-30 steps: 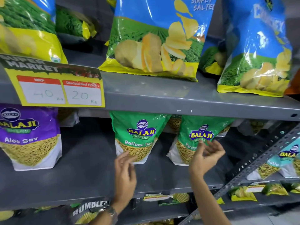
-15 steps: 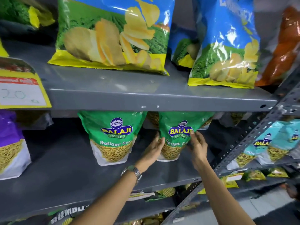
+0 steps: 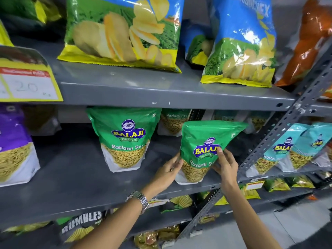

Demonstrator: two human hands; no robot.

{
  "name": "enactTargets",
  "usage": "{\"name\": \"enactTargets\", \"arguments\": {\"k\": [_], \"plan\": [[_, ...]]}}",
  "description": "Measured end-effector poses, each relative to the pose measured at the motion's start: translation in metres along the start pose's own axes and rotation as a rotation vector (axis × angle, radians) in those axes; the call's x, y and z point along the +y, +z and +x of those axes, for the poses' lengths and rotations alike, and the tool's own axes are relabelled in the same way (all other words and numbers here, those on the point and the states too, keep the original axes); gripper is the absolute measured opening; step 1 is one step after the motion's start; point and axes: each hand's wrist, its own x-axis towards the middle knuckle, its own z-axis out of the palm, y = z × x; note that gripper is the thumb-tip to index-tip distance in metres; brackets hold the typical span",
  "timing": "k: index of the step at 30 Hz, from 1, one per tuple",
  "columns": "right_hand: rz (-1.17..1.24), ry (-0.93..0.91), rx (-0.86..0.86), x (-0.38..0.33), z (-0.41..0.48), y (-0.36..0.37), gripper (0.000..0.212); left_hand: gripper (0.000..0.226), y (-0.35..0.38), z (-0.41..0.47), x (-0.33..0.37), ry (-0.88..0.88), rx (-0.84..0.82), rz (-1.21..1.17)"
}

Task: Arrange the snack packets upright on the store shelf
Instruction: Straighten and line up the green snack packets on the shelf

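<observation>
A green Ratlami Sev packet (image 3: 206,139) stands near the front edge of the grey middle shelf (image 3: 75,177), leaning slightly. My left hand (image 3: 168,169) grips its lower left side. My right hand (image 3: 225,164) holds its lower right, with fingers over the logo. A second green Ratlami Sev packet (image 3: 125,137) stands upright to the left, untouched. Another green packet (image 3: 173,121) sits behind them at the back.
A purple sev packet (image 3: 14,146) stands at the far left. Large chip bags (image 3: 124,31) fill the upper shelf. A slotted steel upright (image 3: 280,130) crosses at the right, with teal packets (image 3: 287,148) beyond it. A yellow price tag (image 3: 27,81) hangs at the left.
Both hands have closed on the right green packet and drawn it forward toward the shelf's front edge. The view has shifted closer and to the right.
</observation>
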Motion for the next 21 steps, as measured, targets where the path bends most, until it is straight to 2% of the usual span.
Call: {"name": "enactTargets", "arguments": {"k": [4,6,8,10,11,13,14,15,16,17,19,21], "plan": [[0.019,-0.031,0.036,0.001,-0.007,0.003,0.03,0.039,-0.004,-0.005,0.006,-0.006,-0.022,-0.022],[-0.004,-0.013,0.056,0.003,-0.009,0.006,0.042,0.042,-0.007,-0.007,0.01,0.009,-0.017,-0.03],[-0.084,-0.083,0.177,0.004,-0.017,0.01,0.058,0.053,-0.01,-0.012,0.007,0.049,0.081,-0.023],[-0.237,-0.408,0.374,0.007,-0.036,0.024,0.064,0.043,-0.018,-0.024,-0.002,0.127,0.288,-0.062],[-0.278,-0.59,0.377,0.011,-0.05,0.036,0.062,0.033,-0.023,-0.033,-0.008,0.184,0.448,-0.084],[-0.37,-0.809,0.144,0.033,-0.073,0.067,0.048,0.02,-0.042,-0.051,-0.02,0.282,0.842,-0.129],[-0.417,-0.801,-0.019,0.043,-0.082,0.086,0.043,0.017,-0.055,-0.058,-0.026,0.316,1.043,-0.191],[-0.431,-0.701,-0.168,0.049,-0.087,0.105,0.042,0.019,-0.071,-0.061,-0.031,0.323,1.2,-0.271],[-0.393,-0.524,-0.276,0.052,-0.087,0.124,0.046,0.027,-0.088,-0.063,-0.033,0.297,1.289,-0.308],[-0.302,-0.301,-0.35,0.052,-0.084,0.142,0.055,0.036,-0.106,-0.062,-0.033,0.251,1.298,-0.297],[-0.033,0.083,-0.427,0.048,-0.065,0.174,0.068,0.05,-0.134,-0.059,-0.033,0.141,1.099,-0.232],[0.118,0.229,-0.476,0.045,-0.041,0.192,0.062,0.047,-0.154,-0.056,-0.035,0.069,0.814,-0.245]]}}
